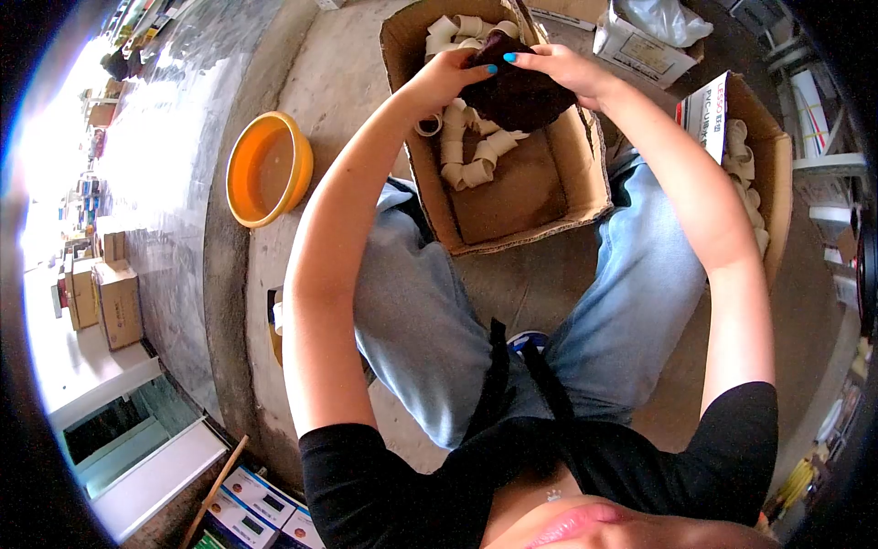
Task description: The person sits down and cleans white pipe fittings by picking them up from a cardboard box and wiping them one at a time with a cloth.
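A dark brown cloth (519,91) is stretched between my two hands, above an open cardboard box (599,174). My left hand (445,75) pinches its upper left edge, the thumb lying on top. With the thumb pointing inward, my right hand (574,73) grips the upper right side; its other fingers are partly hidden. Cream-coloured plastic pipe fittings (477,172) lie in the box below, mostly toward its far and left side. The cloth hides some of them. The box stands on the floor between my knees.
An orange basin (305,165) sits on the floor at the left. To the right is another cardboard box (777,174) with similar fittings. A white carton (631,50) topped by a plastic bag stands at the far right. Shelving (828,162) lines the right edge.
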The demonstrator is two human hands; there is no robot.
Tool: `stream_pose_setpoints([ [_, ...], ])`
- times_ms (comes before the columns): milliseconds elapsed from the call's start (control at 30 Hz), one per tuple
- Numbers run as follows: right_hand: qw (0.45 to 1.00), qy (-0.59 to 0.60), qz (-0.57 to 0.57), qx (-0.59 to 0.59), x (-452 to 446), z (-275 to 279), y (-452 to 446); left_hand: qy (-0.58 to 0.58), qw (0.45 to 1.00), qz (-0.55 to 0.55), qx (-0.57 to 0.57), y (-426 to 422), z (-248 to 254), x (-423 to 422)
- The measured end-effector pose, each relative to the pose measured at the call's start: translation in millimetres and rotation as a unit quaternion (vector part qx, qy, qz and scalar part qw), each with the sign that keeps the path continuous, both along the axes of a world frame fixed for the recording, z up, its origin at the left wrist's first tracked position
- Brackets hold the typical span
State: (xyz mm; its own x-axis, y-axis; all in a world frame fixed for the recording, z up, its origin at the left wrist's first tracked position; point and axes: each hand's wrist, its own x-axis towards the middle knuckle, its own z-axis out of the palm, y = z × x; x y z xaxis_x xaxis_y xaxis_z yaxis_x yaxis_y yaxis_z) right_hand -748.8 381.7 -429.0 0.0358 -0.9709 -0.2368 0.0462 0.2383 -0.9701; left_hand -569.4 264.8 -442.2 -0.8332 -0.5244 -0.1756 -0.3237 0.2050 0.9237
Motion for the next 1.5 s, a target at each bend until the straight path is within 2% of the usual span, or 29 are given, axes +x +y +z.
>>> stream_pose_setpoints([
  [33, 0.999, 0.006, -0.022, -0.027, -1, -5, -2, -0.003, 1.000, -0.007, -0.008, -5, -4, 0],
  [133, 0.989, 0.060, -0.138, -0.009, -1, -14, -10, 0.003, 0.997, 0.071, -0.011, -14, -11, 3],
  [167, 0.986, 0.018, -0.167, 0.010, -3, -14, -8, -0.081, 0.988, 0.080, -0.107, -22, -15, 3],
  [267, 0.972, -0.018, -0.230, 0.054, -14, -22, -12, -0.217, 0.939, 0.057, -0.260, -40, -37, 9],
  [300, 0.967, -0.036, -0.246, 0.052, -20, -27, -15, -0.227, 0.899, 0.007, -0.375, -54, -60, 11],
  [367, 0.960, -0.017, -0.275, 0.041, -27, -30, -19, -0.242, 0.853, -0.110, -0.449, -89, -117, 13],
  [400, 0.956, -0.008, -0.290, 0.035, -28, -29, -20, -0.265, 0.836, -0.127, -0.464, -86, -119, 12],
  [467, 0.952, -0.025, -0.303, 0.036, -30, -28, -20, -0.308, 0.798, -0.163, -0.493, -79, -124, 10],
  [567, 0.947, -0.030, -0.317, 0.037, -35, -35, -27, -0.418, 0.797, -0.063, -0.432, -44, -94, -4],
  [600, 0.945, -0.038, -0.322, 0.037, -30, -27, -23, -0.416, 0.801, -0.026, -0.429, -34, -86, -7],
  [667, 0.943, -0.048, -0.328, 0.040, -33, -26, -25, -0.387, 0.776, -0.012, -0.498, -37, -109, -7],
  [767, 0.945, -0.083, -0.311, 0.058, -34, -25, -20, -0.400, 0.763, 0.003, -0.508, -39, -131, -9],
  [867, 0.935, -0.072, -0.339, 0.069, -22, -12, -9, -0.395, 0.771, 0.035, -0.498, -27, -128, -10],
  [967, 0.933, -0.080, -0.347, 0.054, -30, -47, -9, -0.362, 0.785, 0.046, -0.501, -32, -142, -9],
  [1033, 0.929, -0.079, -0.352, 0.076, -22, -45, -8, -0.332, 0.785, 0.058, -0.520, -33, -157, -6],
  [1100, 0.929, -0.085, -0.348, 0.088, -13, -31, -12, -0.312, 0.811, 0.067, -0.491, -30, -167, -3],
  [1133, 0.923, -0.124, -0.357, 0.074, 0, -9, -11, -0.297, 0.822, 0.073, -0.480, -28, -158, -9],
  [1167, 0.933, -0.101, -0.341, 0.058, -5, -17, -16, -0.333, 0.832, 0.072, -0.438, -26, -147, -13],
  [1233, 0.939, -0.093, -0.329, 0.023, -2, 6, -13, -0.273, 0.845, 0.102, -0.448, -25, -132, -23],
  [1267, 0.941, -0.088, -0.326, 0.027, -9, -1, -20, -0.247, 0.849, 0.115, -0.452, -25, -125, -24],
  [1333, 0.951, -0.080, -0.298, -0.036, -13, 9, -18, -0.244, 0.822, 0.108, -0.503, -32, -102, -30],
  [1367, 0.952, -0.036, -0.303, -0.025, -21, 3, -22, -0.266, 0.832, 0.110, -0.475, -33, -82, -29],
  [1400, 0.935, 0.067, -0.346, -0.047, -31, -17, -35, -0.286, 0.840, 0.114, -0.447, -32, -56, -29],
  [1467, 0.945, 0.076, -0.313, -0.061, -38, -6, -27, -0.277, 0.825, 0.128, -0.476, -38, -32, -16],
  [1500, 0.949, 0.081, -0.298, -0.064, -45, -10, -28, -0.253, 0.838, 0.140, -0.462, -33, -16, -7],
])
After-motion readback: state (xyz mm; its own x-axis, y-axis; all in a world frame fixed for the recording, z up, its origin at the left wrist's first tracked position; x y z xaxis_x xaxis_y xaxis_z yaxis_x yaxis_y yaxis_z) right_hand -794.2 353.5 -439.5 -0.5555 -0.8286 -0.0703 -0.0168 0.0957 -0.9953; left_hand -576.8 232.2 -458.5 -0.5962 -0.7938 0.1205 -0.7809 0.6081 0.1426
